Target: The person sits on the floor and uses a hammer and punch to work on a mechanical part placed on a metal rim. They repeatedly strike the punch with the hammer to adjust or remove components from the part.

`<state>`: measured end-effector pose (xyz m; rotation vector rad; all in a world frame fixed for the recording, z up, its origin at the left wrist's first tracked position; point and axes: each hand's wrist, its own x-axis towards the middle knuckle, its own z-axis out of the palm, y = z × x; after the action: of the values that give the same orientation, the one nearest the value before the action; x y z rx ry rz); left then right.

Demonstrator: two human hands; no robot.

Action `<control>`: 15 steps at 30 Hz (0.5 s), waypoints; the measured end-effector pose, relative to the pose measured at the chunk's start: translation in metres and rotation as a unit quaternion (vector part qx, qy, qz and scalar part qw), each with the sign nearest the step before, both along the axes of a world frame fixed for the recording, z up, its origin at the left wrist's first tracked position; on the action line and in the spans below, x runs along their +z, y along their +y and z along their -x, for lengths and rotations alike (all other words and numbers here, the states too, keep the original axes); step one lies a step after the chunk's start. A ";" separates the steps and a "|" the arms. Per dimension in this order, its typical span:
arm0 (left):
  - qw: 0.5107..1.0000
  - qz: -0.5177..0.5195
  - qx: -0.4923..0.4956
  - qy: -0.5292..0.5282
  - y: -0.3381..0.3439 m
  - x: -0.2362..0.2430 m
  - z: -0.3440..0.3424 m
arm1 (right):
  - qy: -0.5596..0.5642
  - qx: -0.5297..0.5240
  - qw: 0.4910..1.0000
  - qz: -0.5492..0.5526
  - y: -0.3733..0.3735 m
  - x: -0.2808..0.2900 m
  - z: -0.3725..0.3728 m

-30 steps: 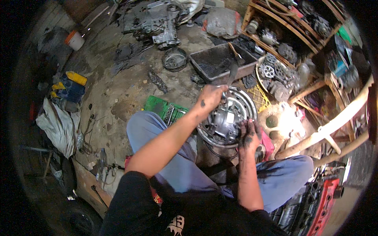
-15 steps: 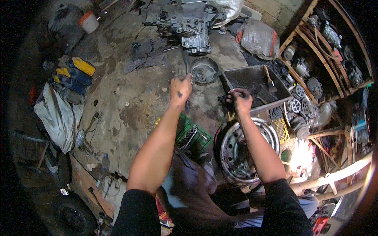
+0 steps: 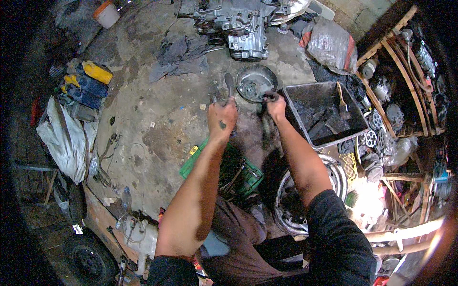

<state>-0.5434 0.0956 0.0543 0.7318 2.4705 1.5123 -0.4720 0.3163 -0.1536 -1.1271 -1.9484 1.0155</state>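
Note:
My left hand (image 3: 222,114) is closed around a dark tool with a long, rounded handle (image 3: 229,85) that sticks out away from me; its other end is hidden by the hand. My right hand (image 3: 275,107) is at the near right edge of a round dark metal pan (image 3: 249,76), its blackened fingers bent together. Whatever those fingers hold is too dark to make out. Small parts lie in the pan. To the right stands a black rectangular tray (image 3: 305,128) with a paintbrush (image 3: 343,102) leaning in it.
A metal gearbox (image 3: 245,35) sits beyond the pan, beside a dark rag (image 3: 181,55). Nearer me are a green socket case (image 3: 255,181) and a steel wheel rim (image 3: 281,195). Wooden shelving (image 3: 398,62) with metal parts lines the right; jugs (image 3: 98,71) stand at the left.
My right hand has moved left from the black tray's edge to the pan's near edge. My left hand keeps its hold on the tool. The whole view has shifted slightly.

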 end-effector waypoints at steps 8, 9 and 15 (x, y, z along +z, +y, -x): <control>0.995 0.094 0.016 -0.010 0.017 0.044 -0.021 | -0.118 0.143 0.966 -0.178 -0.014 0.010 -0.046; 0.991 0.131 -0.006 -0.014 0.022 0.028 -0.008 | -0.155 0.133 0.972 -0.115 -0.018 0.011 -0.048; 0.994 0.105 -0.016 0.004 0.020 0.023 -0.006 | -0.243 0.064 0.968 -0.022 -0.085 0.034 -0.067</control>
<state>-0.5376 0.1151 0.0770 0.7350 2.5594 1.2165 -0.4047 0.2314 -0.1191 -1.3317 -2.4407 0.8041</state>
